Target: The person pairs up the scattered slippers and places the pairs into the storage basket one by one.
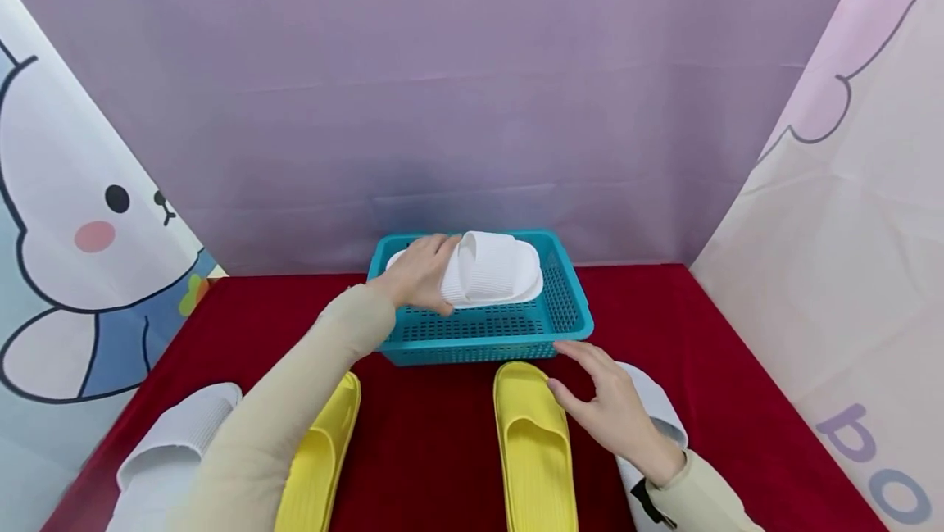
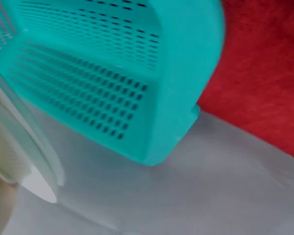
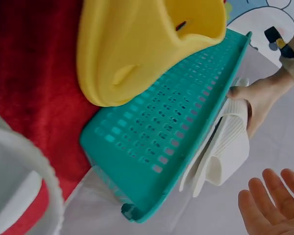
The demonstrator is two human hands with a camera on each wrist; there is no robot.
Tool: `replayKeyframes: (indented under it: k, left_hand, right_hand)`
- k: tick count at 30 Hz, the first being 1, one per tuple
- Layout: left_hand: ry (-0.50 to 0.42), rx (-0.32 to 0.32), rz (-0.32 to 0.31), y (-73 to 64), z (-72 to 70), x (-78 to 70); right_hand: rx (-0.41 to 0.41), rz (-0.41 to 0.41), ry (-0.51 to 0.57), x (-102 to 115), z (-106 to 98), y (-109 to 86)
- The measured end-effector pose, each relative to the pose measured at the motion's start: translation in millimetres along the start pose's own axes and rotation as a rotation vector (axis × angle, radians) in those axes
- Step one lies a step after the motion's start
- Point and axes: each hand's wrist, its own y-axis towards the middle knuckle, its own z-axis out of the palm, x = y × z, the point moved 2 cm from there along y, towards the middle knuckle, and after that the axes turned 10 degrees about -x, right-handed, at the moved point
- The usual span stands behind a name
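My left hand (image 1: 422, 271) grips a pair of white slippers (image 1: 492, 271) over the teal basket (image 1: 479, 349). Two pale soles lie one against the other in the right wrist view, where the held slippers (image 3: 224, 156) lean beyond the basket's long rim. At the left edge of the left wrist view, part of the same white slippers (image 2: 27, 142) shows beside the perforated basket wall. My right hand (image 1: 615, 405) holds nothing, its fingers spread between the right yellow slipper (image 1: 534, 450) and a white slipper (image 1: 652, 397), which the hand and sleeve partly cover.
On the red cloth (image 1: 428, 450), another yellow slipper (image 1: 324, 442) and a white slipper (image 1: 177, 434) lie to the left, partly behind my left sleeve. A purple backdrop (image 1: 472, 106) rises behind the basket. Printed panels (image 1: 848, 270) flank both sides.
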Motion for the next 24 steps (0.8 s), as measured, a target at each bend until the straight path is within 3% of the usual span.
replayKeyframes:
  k: [4, 9, 13, 20, 24]
  left_hand:
    - [-0.041, 0.063, 0.002, 11.5, 18.0, 5.4]
    - [-0.098, 0.141, -0.091, 18.6, 37.8, 11.0]
    - [-0.101, 0.196, -0.144, 19.2, 45.6, 13.2]
    - [-0.161, 0.132, -0.150, 20.3, 44.7, 16.9]
    - [-0.212, 0.111, -0.212, 19.1, 41.2, 19.9]
  right_hand:
    - [0.024, 0.038, -0.024, -2.8, -2.4, -4.6]
    - [0.040, 0.049, -0.055, -5.1, -5.5, -9.7]
    - [0.021, 0.048, -0.076, -6.6, -7.2, -14.6]
    - [0.014, 0.050, -0.074, -7.1, -8.2, -16.4]
    - [0.027, 0.058, -0.072, -7.2, -7.6, -16.9]
